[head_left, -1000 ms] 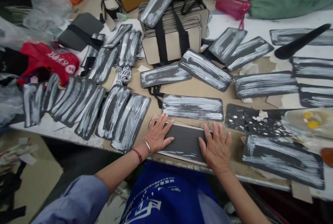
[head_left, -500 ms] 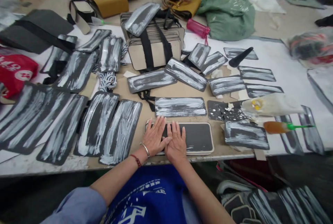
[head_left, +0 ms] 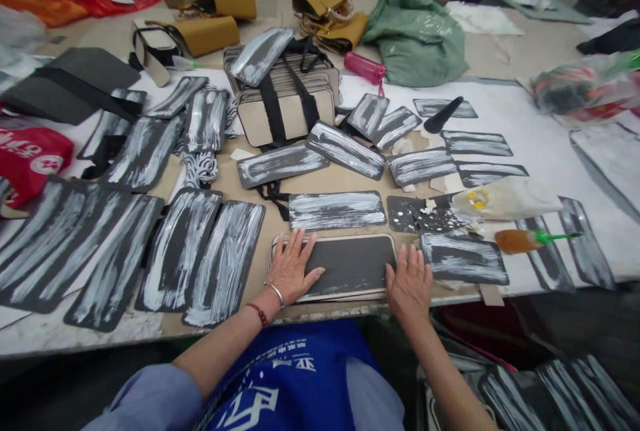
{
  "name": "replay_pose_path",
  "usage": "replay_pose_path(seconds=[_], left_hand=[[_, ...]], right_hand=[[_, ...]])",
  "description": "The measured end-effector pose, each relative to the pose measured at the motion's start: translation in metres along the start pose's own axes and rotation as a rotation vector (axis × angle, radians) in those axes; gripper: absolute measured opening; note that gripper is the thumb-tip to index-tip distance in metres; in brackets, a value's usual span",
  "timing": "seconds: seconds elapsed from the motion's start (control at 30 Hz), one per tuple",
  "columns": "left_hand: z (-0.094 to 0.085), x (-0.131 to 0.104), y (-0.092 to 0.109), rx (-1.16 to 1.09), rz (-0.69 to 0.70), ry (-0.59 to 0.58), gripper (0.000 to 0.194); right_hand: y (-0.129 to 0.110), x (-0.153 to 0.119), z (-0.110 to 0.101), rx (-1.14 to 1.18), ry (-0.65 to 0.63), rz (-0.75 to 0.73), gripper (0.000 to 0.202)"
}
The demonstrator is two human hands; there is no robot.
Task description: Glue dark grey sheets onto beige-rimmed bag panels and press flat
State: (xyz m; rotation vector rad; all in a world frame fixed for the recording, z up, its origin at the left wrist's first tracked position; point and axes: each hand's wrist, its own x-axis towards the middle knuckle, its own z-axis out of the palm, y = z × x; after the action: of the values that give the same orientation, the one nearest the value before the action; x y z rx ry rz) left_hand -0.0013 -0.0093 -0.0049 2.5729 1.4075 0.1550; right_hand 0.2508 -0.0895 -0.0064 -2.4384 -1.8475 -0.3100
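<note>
A dark rectangular panel [head_left: 350, 263] with a pale border lies at the table's front edge, on what looks like another panel or two. Flat on its left end rests my left hand [head_left: 291, 265], fingers spread. My right hand [head_left: 410, 284] is at the panel's right end, fingers stretched out and palm down; whether it touches the panel I cannot tell. Just behind lies a dark panel streaked with white glue-like paste [head_left: 338, 209]. Another smeared panel [head_left: 464, 257] is right of my right hand. Neither hand holds anything.
Several smeared panels [head_left: 225, 264] cover the left side. A strapped stack of beige-faced panels [head_left: 285, 104] stands at the back. On the right are a bottle of amber liquid with a green nozzle [head_left: 520, 241], a whitish container [head_left: 510, 197] and a black cone-shaped object [head_left: 443, 115].
My right hand has moved right, from beside my left hand to the panel's right end. The left hand stays on the left end. The whole view has shifted slightly.
</note>
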Motion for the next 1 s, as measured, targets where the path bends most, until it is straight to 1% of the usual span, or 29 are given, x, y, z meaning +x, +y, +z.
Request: replay_pose_path(seconds=[0.07, 0.13, 0.2, 0.23, 0.33, 0.43, 0.5, 0.57, 0.67, 0.77, 0.87, 1.0], left_hand=[[0.0, -0.001, -0.002, -0.001, 0.02, 0.023, 0.067], [-0.001, -0.002, -0.001, 0.005, 0.043, 0.047, 0.066], [-0.004, -0.002, 0.007, 0.013, 0.064, 0.06, 0.064], [-0.005, -0.003, 0.015, 0.007, 0.083, 0.059, 0.063], [-0.006, -0.002, 0.052, -0.077, 0.194, 0.012, 0.065], [-0.001, 0.003, 0.089, -0.198, 0.282, -0.03, 0.068], [0.005, 0.007, 0.103, -0.248, 0.277, -0.037, 0.072], [0.009, 0.008, 0.107, -0.263, 0.238, -0.026, 0.074], [0.011, 0.005, 0.105, -0.244, 0.184, -0.011, 0.072], [0.013, -0.001, 0.095, -0.201, 0.099, 0.002, 0.072], [0.014, -0.016, 0.071, -0.124, -0.052, 0.022, 0.075], [0.011, -0.052, 0.027, 0.013, -0.26, 0.035, 0.075]], right_hand=[[0.016, -0.001, -0.002, 0.055, 0.001, -0.003, 0.043], [0.027, -0.003, -0.002, 0.125, -0.016, -0.037, 0.037], [0.031, -0.004, 0.0, 0.165, -0.036, -0.069, 0.035], [0.032, -0.004, 0.0, 0.172, -0.04, -0.076, 0.035], [0.025, 0.001, -0.001, 0.187, 0.008, -0.097, 0.038], [0.008, 0.014, -0.001, 0.248, 0.101, -0.205, 0.043], [-0.004, 0.024, 0.005, 0.293, 0.123, -0.323, 0.046], [-0.014, 0.031, 0.014, 0.32, 0.116, -0.417, 0.05], [-0.019, 0.034, 0.029, 0.338, 0.106, -0.456, 0.054], [-0.018, 0.032, 0.037, 0.352, 0.102, -0.458, 0.056], [-0.017, 0.032, 0.036, 0.361, 0.108, -0.457, 0.056], [-0.019, 0.033, 0.033, 0.353, 0.098, -0.464, 0.056]])
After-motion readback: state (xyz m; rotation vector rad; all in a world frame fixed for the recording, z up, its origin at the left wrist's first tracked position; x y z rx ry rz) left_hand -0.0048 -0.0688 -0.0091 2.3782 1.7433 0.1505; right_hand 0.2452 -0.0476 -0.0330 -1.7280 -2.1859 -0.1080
